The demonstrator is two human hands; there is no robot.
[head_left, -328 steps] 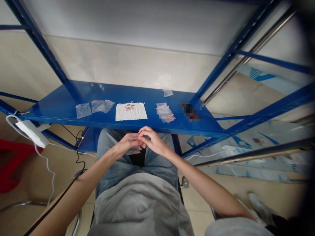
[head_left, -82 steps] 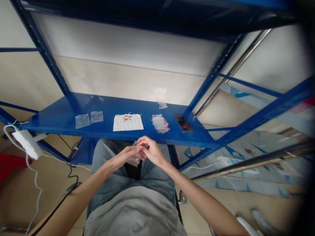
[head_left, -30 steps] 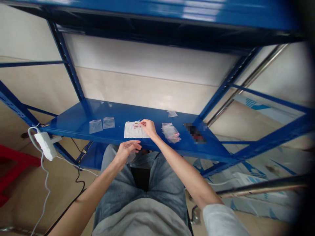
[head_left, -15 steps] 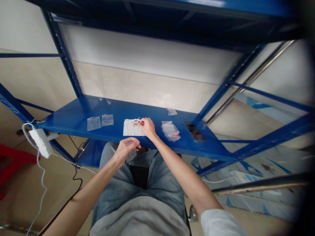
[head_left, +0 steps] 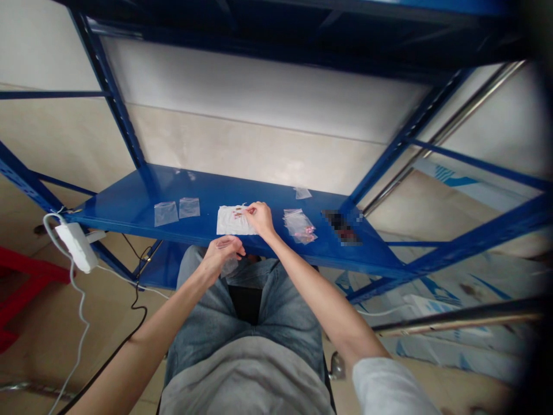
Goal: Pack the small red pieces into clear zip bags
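Holding a clear bag (head_left: 229,267), the left hand (head_left: 222,250) is hanging below mid-frame; small pieces (head_left: 237,214) are lying mid-frame, just left of the right hand (head_left: 260,217), its grip unclear.

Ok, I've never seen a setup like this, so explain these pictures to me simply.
There is no machine here, just a person working bare-handed. Every picture comes from one camera worn on that person's head, looking forward and down.

The left hand holds a clear plastic bag. The right hand reaches to small pieces on a white cloth; whether its fingers grip one is too small to tell.

The blue shelf also bears two flat clear bags on the left, a bag pile and a blurred-out item on the right, and another bag further back.
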